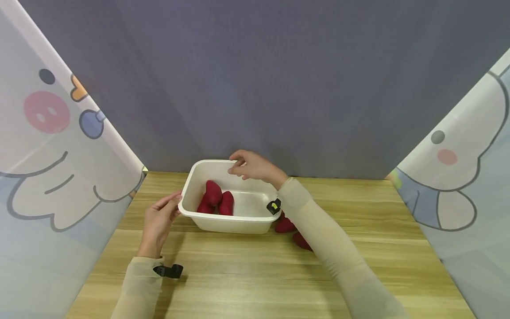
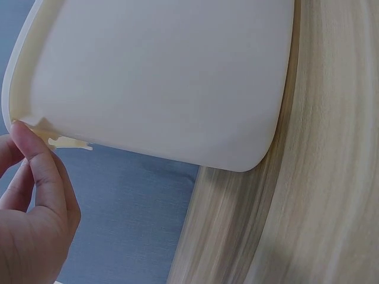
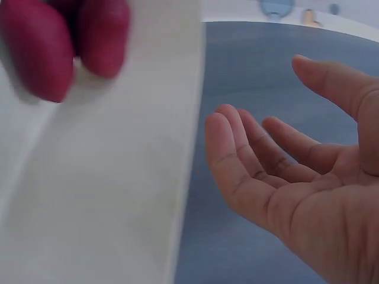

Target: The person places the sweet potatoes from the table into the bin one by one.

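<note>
White plastic bin (image 1: 235, 226) stood on the desk (image 1: 223, 274), far side, with three dark red fruit-shaped pieces (image 1: 214, 193) inside at its left end. Two more red pieces (image 1: 284, 224) lay just right of the bin, partly behind the right sleeve (image 1: 338, 252); only head view showed those. Left hand (image 1: 156, 223) pinched the bin's left rim; left wrist view added the fingertip contact up close, plus the outer wall. Right hand (image 1: 255, 166) hung at the far rim, empty; right wrist view added its palm, fingers loosely bent, thumb spread well apart. Desk: pale wood grain. Grey-blue backdrop (image 1: 255, 79) far, cartoon-printed panels (image 1: 47, 177) left and right.
</note>
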### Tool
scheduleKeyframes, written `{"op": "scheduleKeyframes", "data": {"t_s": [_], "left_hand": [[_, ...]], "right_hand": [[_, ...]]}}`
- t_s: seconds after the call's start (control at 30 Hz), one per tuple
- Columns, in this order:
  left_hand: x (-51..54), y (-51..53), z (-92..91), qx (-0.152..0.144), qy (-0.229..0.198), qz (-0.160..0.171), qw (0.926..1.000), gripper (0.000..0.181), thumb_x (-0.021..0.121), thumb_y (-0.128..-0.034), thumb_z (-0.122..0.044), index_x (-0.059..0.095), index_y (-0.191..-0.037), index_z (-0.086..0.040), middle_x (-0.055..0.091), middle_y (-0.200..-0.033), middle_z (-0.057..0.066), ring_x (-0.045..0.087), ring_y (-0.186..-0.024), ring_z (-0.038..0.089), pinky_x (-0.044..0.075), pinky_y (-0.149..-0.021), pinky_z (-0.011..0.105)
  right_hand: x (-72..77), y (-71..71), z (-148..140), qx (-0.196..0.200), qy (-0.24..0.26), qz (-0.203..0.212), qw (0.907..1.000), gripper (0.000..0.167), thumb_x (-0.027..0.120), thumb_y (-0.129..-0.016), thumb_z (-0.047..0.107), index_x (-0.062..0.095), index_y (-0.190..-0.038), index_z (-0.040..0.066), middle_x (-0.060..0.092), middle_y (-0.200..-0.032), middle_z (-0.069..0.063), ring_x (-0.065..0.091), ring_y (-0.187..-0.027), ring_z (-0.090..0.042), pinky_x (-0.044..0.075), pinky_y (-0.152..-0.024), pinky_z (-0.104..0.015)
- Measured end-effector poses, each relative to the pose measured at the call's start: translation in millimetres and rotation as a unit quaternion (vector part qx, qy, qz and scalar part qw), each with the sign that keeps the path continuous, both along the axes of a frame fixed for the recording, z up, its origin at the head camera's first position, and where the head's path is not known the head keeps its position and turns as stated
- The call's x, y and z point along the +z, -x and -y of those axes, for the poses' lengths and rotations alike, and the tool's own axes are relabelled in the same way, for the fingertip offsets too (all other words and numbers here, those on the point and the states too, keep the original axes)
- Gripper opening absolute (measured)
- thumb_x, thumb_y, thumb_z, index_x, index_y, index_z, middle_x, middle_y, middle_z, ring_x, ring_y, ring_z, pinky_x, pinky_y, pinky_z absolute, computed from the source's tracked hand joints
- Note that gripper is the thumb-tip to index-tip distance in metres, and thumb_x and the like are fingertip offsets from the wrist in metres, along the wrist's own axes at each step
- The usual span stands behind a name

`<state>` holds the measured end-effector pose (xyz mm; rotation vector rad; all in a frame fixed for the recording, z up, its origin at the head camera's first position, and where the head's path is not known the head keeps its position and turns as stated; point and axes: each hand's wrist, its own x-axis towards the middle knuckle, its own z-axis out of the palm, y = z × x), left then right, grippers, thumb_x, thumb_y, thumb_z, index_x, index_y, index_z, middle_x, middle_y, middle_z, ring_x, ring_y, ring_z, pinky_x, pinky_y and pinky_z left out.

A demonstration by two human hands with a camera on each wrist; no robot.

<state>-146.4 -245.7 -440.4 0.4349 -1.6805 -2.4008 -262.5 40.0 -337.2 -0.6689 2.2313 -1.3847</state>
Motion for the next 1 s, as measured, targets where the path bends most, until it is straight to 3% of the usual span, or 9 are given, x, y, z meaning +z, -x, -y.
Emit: {"op": "scheduleKeyframes", "data": {"t_s": [0.2,0.47,0.7,1.0], "left_hand": [[0.3,0.3,1.2,0.003,-0.002,0.007,1.0,0.016,0.077,-0.0899,-0.008,0.078,-0.105,-0.002,0.074,-0.092,0.001,0.063,-0.067,0.009,0.056,-0.062,0.018],[-0.2,-1.4,4.3,0.002,0.009,0.018,0.9998,0.016,0.077,-0.0899,-0.009,0.079,-0.106,-0.005,0.073,-0.094,0.0,0.063,-0.068,0.009,0.056,-0.063,0.018],[-0.1,-1.3,6.6,0.004,0.014,0.012,0.9998,0.021,0.076,-0.0908,-0.009,0.077,-0.11,-0.001,0.074,-0.093,0.0,0.064,-0.07,0.009,0.056,-0.063,0.018],[-0.1,-0.2,8.2,0.0,0.005,0.004,1.0,0.018,0.077,-0.0901,-0.008,0.078,-0.107,-0.003,0.074,-0.094,0.0,0.063,-0.07,0.008,0.056,-0.063,0.017]], "right_hand": [[17.9,-17.3,-35,-0.011,-0.004,-0.043,0.999,0.045,0.069,-0.096,0.02,0.054,-0.137,0.005,0.065,-0.123,-0.013,0.064,-0.104,-0.022,0.058,-0.083,-0.037],[12.2,-48.9,-96,-0.05,-0.027,-0.116,0.9916,0.045,0.07,-0.096,0.02,0.055,-0.135,0.004,0.065,-0.12,-0.014,0.064,-0.104,-0.028,0.054,-0.09,-0.044],[-10.1,-81.0,-147,-0.101,-0.055,-0.132,0.9846,0.045,0.071,-0.095,0.023,0.056,-0.135,0.007,0.067,-0.117,-0.013,0.063,-0.102,-0.029,0.052,-0.088,-0.046],[-66.4,-114.6,-193,-0.126,-0.072,-0.106,0.9837,0.045,0.071,-0.096,0.024,0.057,-0.133,0.002,0.065,-0.118,-0.019,0.062,-0.102,-0.029,0.052,-0.087,-0.046]]}}
